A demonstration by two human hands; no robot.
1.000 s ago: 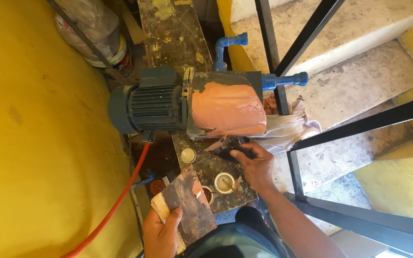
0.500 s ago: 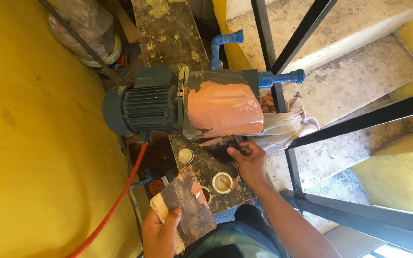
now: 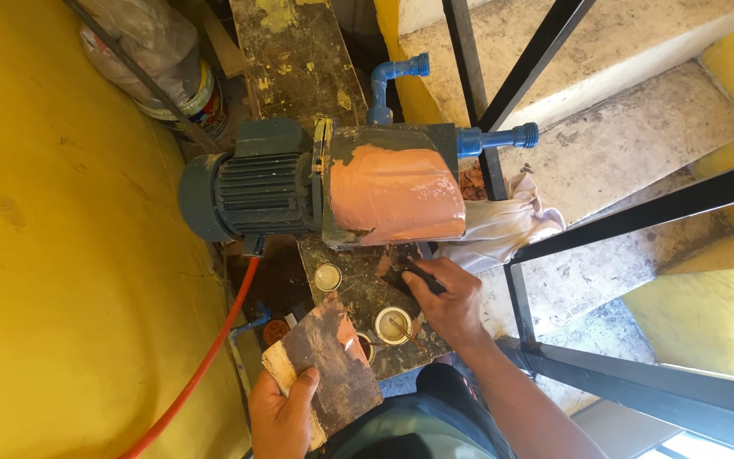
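A water pump lies on a stained slab; its motor end is dark blue-grey and its body is coated in fresh orange-pink filler. My right hand grips a dark putty knife just below the coated body, its blade touching the lower edge. My left hand holds a flat board smeared with reddish filler, low in the view. Two open round tins sit on the slab between my hands.
A yellow wall fills the left side. An orange hose runs down beside it. Blue pipes leave the pump. A white rag lies right of the pump. Black metal railings cross concrete steps on the right. A paint bucket stands at top left.
The view shifted slightly. My right hand moved a little up toward the pump's lower edge with the putty knife. The left hand kept the board still.
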